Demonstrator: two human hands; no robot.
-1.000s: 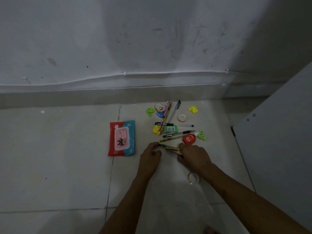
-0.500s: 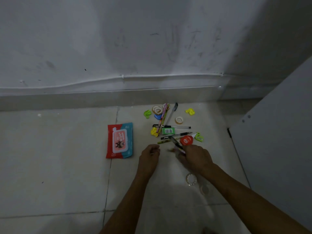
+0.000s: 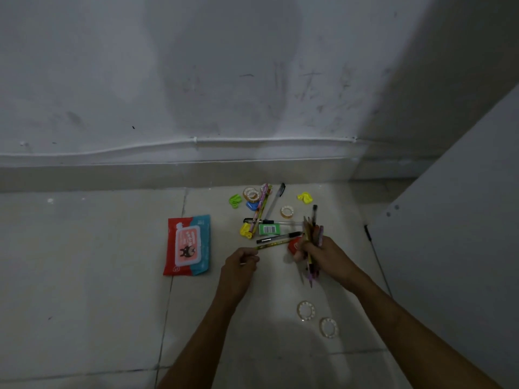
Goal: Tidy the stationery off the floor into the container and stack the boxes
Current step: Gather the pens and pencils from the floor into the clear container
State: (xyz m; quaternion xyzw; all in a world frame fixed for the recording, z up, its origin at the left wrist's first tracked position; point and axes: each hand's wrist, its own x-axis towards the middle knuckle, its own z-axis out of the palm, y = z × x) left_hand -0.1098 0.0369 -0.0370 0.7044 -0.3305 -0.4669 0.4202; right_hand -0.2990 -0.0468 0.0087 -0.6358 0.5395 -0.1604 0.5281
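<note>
Stationery lies scattered on the pale floor tiles near the wall. My right hand (image 3: pixel 323 252) grips a bundle of pens and pencils (image 3: pixel 312 228) held nearly upright. My left hand (image 3: pixel 242 261) pinches the near end of a yellow patterned pencil (image 3: pixel 273 244) that lies on the floor. Beside it lie a black pen (image 3: pixel 278 237), a green eraser (image 3: pixel 269 228), a red tape dispenser (image 3: pixel 293 245) partly hidden by my right hand, a long patterned pencil (image 3: pixel 261 206), tape rolls (image 3: pixel 287 211) and yellow and green clips (image 3: pixel 305 197).
A red and blue wet-wipes pack (image 3: pixel 187 245) lies left of the pile. Two clear tape rings (image 3: pixel 306 310) sit on the tile close to me. A grey cabinet panel (image 3: pixel 455 234) stands at the right. The wall's skirting (image 3: pixel 168 175) runs behind the pile.
My right hand lifted its pens and pencils off the floor and turned them upright, shifting right. My left hand reached onto the end of the yellow pencil.
</note>
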